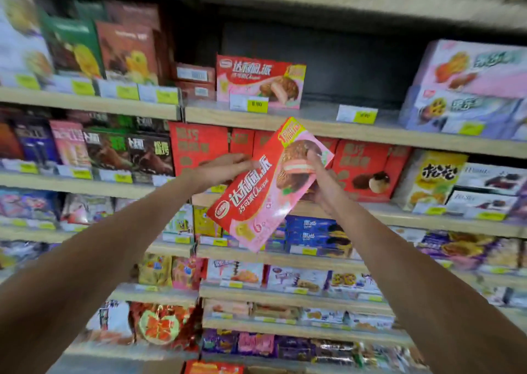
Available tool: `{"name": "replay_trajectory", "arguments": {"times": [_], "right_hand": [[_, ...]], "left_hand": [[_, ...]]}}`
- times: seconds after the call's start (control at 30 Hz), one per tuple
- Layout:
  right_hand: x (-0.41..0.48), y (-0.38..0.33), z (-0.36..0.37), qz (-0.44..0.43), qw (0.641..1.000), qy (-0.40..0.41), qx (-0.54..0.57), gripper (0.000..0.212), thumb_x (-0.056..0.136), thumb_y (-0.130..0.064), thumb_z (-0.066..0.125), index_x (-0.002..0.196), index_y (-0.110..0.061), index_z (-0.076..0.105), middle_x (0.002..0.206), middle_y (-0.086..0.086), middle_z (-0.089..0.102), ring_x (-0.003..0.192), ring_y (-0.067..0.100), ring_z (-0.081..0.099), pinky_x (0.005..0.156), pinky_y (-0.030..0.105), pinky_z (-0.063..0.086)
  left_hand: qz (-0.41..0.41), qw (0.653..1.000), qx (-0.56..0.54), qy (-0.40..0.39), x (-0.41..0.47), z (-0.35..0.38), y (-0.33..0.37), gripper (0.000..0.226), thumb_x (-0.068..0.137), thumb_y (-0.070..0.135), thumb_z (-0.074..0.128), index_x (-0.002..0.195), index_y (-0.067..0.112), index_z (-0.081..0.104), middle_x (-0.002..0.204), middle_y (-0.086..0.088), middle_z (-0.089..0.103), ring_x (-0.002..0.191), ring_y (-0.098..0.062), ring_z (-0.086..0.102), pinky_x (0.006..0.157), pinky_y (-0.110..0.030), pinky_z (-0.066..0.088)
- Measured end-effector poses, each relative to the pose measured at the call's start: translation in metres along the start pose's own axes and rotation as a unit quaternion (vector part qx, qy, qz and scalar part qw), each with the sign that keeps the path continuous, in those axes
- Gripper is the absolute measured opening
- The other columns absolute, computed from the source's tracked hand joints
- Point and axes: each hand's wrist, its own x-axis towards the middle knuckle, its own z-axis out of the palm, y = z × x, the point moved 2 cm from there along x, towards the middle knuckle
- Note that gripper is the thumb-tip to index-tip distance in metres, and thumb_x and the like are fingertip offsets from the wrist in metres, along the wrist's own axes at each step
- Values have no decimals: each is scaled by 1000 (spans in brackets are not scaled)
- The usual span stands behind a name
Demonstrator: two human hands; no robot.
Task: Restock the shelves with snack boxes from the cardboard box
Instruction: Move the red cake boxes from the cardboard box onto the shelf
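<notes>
My left hand [224, 168] and right hand [323, 184] fingers grip the tilted box [265, 191] mid-frame, not shelved yet; the shelf [285, 122] above holds one matching box [258, 81] beside a wide gap, so most restocking looks left.

Red-and-pink snack boxes in view: two, namely the upper box [259, 81] and the lower box [271, 185]. Hands: two, the left hand [222, 169] and the right hand [325, 191].

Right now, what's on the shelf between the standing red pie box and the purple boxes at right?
Bare shelf, just one price tag at its front edge, per the head view.
</notes>
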Motion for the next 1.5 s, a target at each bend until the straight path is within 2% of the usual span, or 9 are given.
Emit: {"name": "replay_trajectory", "arguments": {"times": [0.13, 0.27, 0.47, 0.63, 0.73, 0.93, 1.1, 1.27, 1.5], "right_hand": [[-4, -47, 1, -56, 998, 14, 37, 68, 72, -59, 69, 118, -11, 61, 106, 15, 71, 94, 32, 70, 77, 52, 56], [1, -86, 0, -89, 980, 69, 164, 65, 78, -55, 66, 124, -11, 56, 115, 16, 66, 101, 34, 67, 78, 59, 54], [6, -108, 9, -85, 955, 36, 283, 64, 84, -52, 61, 130, -9, 49, 122, 20, 60, 104, 34, 64, 83, 57, 54], [16, -115, 20, -77, 952, 14, 297, 56, 86, -39, 64, 131, -10, 48, 121, 19, 59, 106, 33, 62, 79, 52, 57], [28, -119, 18, -85, 950, 50, 298, 83, 77, -25, 77, 144, -17, 28, 129, 15, 53, 107, 34, 62, 69, 51, 58], [51, -124, 30, -103, 985, 33, 134, 49, 85, -17, 69, 128, -11, 47, 126, 11, 57, 107, 22, 61, 84, 41, 55], [75, -141, 47, -169, 976, 79, -115, 53, 74, -26, 78, 121, -14, 56, 114, 3, 64, 102, 18, 61, 92, 34, 49], [92, -151, 55, -226, 947, 87, -211, 39, 84, -17, 70, 120, -10, 57, 103, -1, 60, 94, 13, 56, 81, 25, 41], [108, -145, 58, -227, 930, 99, -271, 35, 85, -22, 68, 117, -13, 58, 110, 3, 64, 96, 16, 57, 80, 25, 40]], "left_hand": [[78, 989, 9, 122, 6, -30, 39, 29, 92, 36, 55, 111, 13, 58, 90, 8, 65, 63, 8, 63, 57, -6, 46], [100, 965, 4, 243, 9, -53, 60, 49, 91, 45, 53, 125, 10, 51, 118, -1, 58, 99, -11, 58, 84, -23, 41], [44, 984, -90, 145, 18, -46, 68, 60, 86, 62, 48, 124, 17, 50, 123, 6, 56, 104, -15, 57, 98, -39, 47], [59, 972, -112, 197, 36, -53, 70, 59, 88, 49, 56, 136, 18, 39, 122, 3, 54, 106, -14, 50, 86, -27, 42], [74, 961, -137, 230, 43, -69, 72, 51, 90, 39, 58, 132, 14, 42, 122, -4, 59, 104, -17, 57, 81, -29, 50], [87, 956, -100, 260, 54, -108, 76, 31, 89, 38, 59, 105, 12, 54, 94, 3, 62, 83, -7, 57, 75, -25, 51], [97, 968, -112, 201, 103, -162, 47, 90, 58, 55, 80, 126, 6, 46, 121, -14, 61, 107, -26, 63, 94, -50, 50], [89, 973, -37, 211, 91, -145, 61, 28, 92, 17, 57, 119, 14, 50, 107, 3, 60, 98, -11, 56, 86, -27, 47], [126, 962, -20, 242, 110, -148, 53, 36, 96, 20, 50, 131, 12, 45, 113, 4, 53, 106, -13, 49, 86, -27, 37]]}}
